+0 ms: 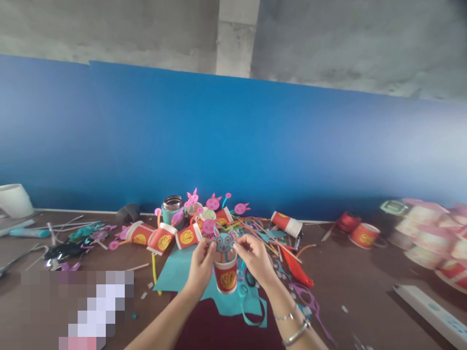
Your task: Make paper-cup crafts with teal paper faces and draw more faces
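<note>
Between my two hands is a blue paper cutout of an eared animal face [223, 243], held above a red paper cup [226, 278] with a yellow emblem. My left hand [203, 257] pinches the cutout's left edge. On its other edge, the fingers of my right hand [255, 255] are pinched too. A strip runs down from the face into the cup, which stands upright on the table. Under and behind the cup lie turquoise paper sheets [174, 270]. A roll of clear tape [251, 318] lies just right of the cup.
Red cups with pink animal cutouts [162, 238] lie tipped behind my hands. Stacked red cups [286, 223] and a red pouch-like item [297, 267] are to the right. A power strip [434, 311] and more stacked cups [426, 233] stand far right. A blue partition [233, 141] closes the back.
</note>
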A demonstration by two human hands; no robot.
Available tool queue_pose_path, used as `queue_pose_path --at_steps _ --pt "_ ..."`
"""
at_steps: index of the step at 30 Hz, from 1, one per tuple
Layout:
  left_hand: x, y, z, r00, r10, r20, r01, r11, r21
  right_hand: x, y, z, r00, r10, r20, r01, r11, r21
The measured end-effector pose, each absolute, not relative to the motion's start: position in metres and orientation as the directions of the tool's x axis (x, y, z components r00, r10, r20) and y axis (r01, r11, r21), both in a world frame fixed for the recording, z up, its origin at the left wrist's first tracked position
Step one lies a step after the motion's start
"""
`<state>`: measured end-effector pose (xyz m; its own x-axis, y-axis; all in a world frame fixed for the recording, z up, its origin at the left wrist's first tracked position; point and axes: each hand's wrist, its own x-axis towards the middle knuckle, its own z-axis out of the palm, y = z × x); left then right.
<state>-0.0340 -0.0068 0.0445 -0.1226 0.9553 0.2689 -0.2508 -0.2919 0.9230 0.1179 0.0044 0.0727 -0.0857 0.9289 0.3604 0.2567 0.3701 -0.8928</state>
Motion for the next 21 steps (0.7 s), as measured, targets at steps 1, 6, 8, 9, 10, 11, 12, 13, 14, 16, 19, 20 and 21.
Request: queue_pose_path --at_steps 1,6,8,9,10,11,12,13,14,16,19,20,21 --pt "-0.034 -0.007 0.044 -0.107 0.957 0.271 -0.259 -0.29 0.921 0.118 0.006 0.071 -0.084 0.934 0.348 0.234 0.358 -0.904" --pt "-0.033 -0.004 0.037 -0.095 0.955 0.28 -0.241 -0.295 0.924 0.115 0.01 0.064 -0.055 0.95 0.306 0.148 0.311 -0.939" --pt "-0.032 -0.004 0.036 -0.088 0.957 0.276 -0.257 -0.29 0.922 0.113 0.01 0.061 -0.036 0.951 0.307 0.126 0.309 -0.943" --pt "-0.032 -0.004 0.037 -0.089 0.958 0.272 -0.267 -0.287 0.92 0.111 0.011 0.061 -0.03 0.95 0.31 0.121 0.312 -0.942" --pt "-0.032 -0.005 0.038 -0.094 0.959 0.268 -0.276 -0.283 0.918 0.11 0.011 0.06 -0.023 0.949 0.315 0.114 0.315 -0.942" --pt "-0.032 -0.005 0.039 -0.101 0.96 0.263 -0.282 -0.281 0.917 0.109 0.011 0.06 -0.015 0.949 0.315 0.099 0.315 -0.944" --pt "-0.033 -0.006 0.041 -0.108 0.96 0.259 -0.285 -0.279 0.917 0.108 0.011 0.06 -0.008 0.952 0.305 0.073 0.305 -0.95" --pt "-0.033 -0.006 0.042 -0.115 0.96 0.257 -0.282 -0.279 0.918 0.108 0.012 0.06 -0.003 0.958 0.288 0.04 0.288 -0.957" --pt "-0.034 -0.006 0.043 -0.119 0.959 0.257 -0.277 -0.281 0.919 0.107 0.012 0.061 0.0 0.964 0.268 0.005 0.268 -0.964" --pt "-0.034 -0.006 0.044 -0.117 0.958 0.262 -0.264 -0.284 0.922 0.108 0.013 0.062 -0.011 0.974 0.226 -0.031 0.226 -0.974" --pt "-0.034 -0.005 0.042 -0.101 0.957 0.271 -0.249 -0.288 0.925 0.109 0.013 0.063 -0.036 0.974 0.223 0.025 0.224 -0.974" --pt "-0.034 -0.005 0.041 -0.099 0.958 0.271 -0.248 -0.287 0.925 0.109 0.013 0.064 -0.039 0.97 0.241 0.047 0.242 -0.969" --pt "-0.034 -0.005 0.04 -0.1 0.959 0.267 -0.25 -0.284 0.926 0.109 0.012 0.064 -0.039 0.964 0.264 0.065 0.266 -0.962"
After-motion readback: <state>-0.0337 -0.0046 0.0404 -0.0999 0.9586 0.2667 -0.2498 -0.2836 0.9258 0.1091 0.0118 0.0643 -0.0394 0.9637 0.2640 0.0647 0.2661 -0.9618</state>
